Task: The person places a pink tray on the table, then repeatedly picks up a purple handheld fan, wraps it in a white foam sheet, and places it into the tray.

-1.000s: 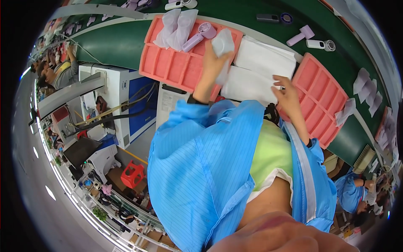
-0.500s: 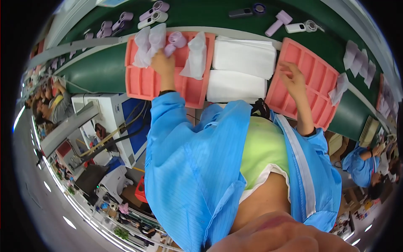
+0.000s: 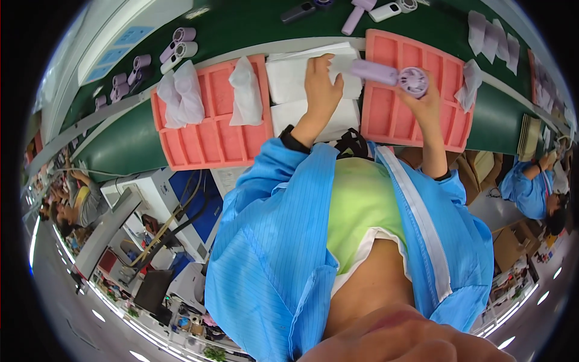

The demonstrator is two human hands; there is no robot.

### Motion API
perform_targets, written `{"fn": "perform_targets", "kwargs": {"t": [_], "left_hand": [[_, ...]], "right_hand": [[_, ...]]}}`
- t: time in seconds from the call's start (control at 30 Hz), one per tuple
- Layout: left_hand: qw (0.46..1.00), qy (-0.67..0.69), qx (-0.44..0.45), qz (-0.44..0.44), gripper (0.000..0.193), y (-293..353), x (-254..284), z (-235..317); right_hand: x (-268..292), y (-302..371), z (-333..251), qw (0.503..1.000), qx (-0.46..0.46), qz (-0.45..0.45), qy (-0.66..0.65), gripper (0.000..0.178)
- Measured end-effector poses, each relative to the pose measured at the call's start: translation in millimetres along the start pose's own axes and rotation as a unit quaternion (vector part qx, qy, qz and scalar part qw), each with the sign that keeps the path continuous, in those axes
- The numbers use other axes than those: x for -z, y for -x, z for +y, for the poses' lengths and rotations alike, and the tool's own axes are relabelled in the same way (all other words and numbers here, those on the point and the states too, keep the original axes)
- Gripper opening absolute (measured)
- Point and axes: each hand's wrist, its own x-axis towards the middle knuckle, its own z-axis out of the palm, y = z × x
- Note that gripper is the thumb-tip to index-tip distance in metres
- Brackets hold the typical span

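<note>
Pale purple plastic fills the right hand, its fingers closed around the round head of a handheld fan, whose handle points leftward from the grip. Beneath that grip lies a pink divided tray, a white pouch at its right edge. Just left of the handle's end, the left hand has thumb and fingers parted over white sheets; whether it touches them I cannot tell. Farther left, a second tray bears white wrapped pieces; beyond the grip stretches a green surface.
</note>
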Motion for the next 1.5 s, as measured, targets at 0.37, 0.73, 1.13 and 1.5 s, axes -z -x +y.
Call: {"fn": "perform_targets", "kwargs": {"t": [0.37,0.73,1.13,1.5], "left_hand": [[0.986,-0.032,0.050,-0.154,0.016,12.0,-60.7,-53.6],[0.932,0.264,0.199,-0.146,0.012,4.1,2.8,5.6],[0.977,0.148,-0.059,-0.144,0.010,21.9,27.0,91.5],[0.982,0.110,-0.068,-0.140,0.037,-11.9,18.4,108.3]], "right_hand": [[33.9,17.6,25.7,0.993,-0.007,0.114,0.039,0.056],[-22.5,9.0,7.1,0.994,0.085,-0.030,0.067,0.060],[-47.1,10.9,-34.2,0.966,0.166,-0.048,0.194,0.073],[-26.8,26.7,-35.4,0.989,0.001,-0.004,-0.150,0.070]]}}
